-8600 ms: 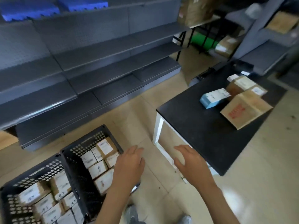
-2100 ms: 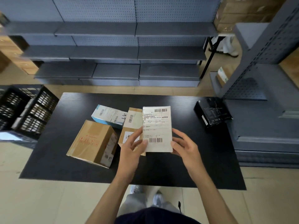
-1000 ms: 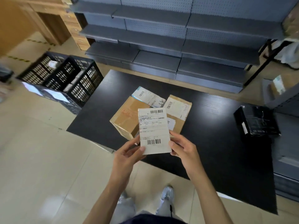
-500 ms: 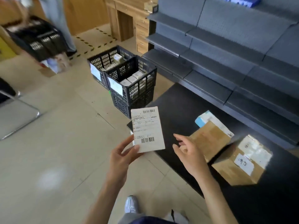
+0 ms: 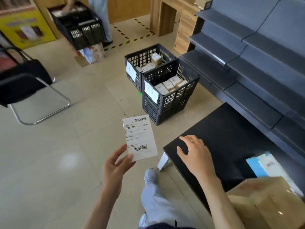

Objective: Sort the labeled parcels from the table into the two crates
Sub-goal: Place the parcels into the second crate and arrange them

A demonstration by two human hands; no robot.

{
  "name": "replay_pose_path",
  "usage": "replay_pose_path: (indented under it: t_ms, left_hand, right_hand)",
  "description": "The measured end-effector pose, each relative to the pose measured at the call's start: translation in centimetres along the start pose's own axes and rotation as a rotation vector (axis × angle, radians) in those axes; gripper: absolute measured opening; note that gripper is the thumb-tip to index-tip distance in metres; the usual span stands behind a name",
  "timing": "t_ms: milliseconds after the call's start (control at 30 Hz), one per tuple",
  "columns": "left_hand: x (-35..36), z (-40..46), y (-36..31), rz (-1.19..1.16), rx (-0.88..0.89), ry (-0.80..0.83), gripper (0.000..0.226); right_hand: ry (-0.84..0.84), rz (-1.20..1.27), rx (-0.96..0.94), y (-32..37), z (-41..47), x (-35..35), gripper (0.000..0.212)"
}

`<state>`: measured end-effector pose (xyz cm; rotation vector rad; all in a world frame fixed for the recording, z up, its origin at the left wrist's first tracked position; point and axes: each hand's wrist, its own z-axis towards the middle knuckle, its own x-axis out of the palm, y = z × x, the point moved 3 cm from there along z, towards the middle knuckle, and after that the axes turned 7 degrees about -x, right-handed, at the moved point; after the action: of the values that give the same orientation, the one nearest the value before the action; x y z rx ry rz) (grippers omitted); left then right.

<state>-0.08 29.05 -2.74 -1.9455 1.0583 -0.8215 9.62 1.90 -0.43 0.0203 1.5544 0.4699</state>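
- The left hand (image 5: 115,164) holds a flat white parcel with a printed barcode label (image 5: 140,137) by its lower left corner, thumb on the label face and the other fingers (image 5: 119,151) behind, so the parcel stands upright in the air over the beige tiled floor (image 5: 49,162), apart from the counter
- The right hand (image 5: 195,154) hovers palm down over the near corner of the black rectangular counter (image 5: 231,138); its fingers are loosely spread and grip nothing, and whether they touch the surface cannot be told
- Two black perforated plastic crates stand side by side on the floor beyond the counter's corner, next to grey metal shelving (image 5: 247,55)
- The nearer crate (image 5: 170,95) is stacked on another crate and bears a white paper sign (image 5: 151,92) on its front; small labelled boxes lie inside
- The farther crate (image 5: 145,63) also carries a white sign and holds small boxes
- On the counter at lower right lie a light blue and white box (image 5: 264,164) and a brown cardboard box (image 5: 267,204), just beside each other
- A folding chair with a chrome tube frame (image 5: 33,103) stands at the left
- Another person (image 5: 100,17) stands in the background by a further black crate (image 5: 79,27)
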Motion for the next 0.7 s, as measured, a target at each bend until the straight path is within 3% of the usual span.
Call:
replay_pose_path:
  t_ms: [700]
  left_hand:
    - [1.2, 31.6, -17.6, 0.164, -0.047, 0.198, 0.043]
  right_hand:
    - [0.053, 0.064, 0.095, 5.9, 31.7, 4.8, 0.040]
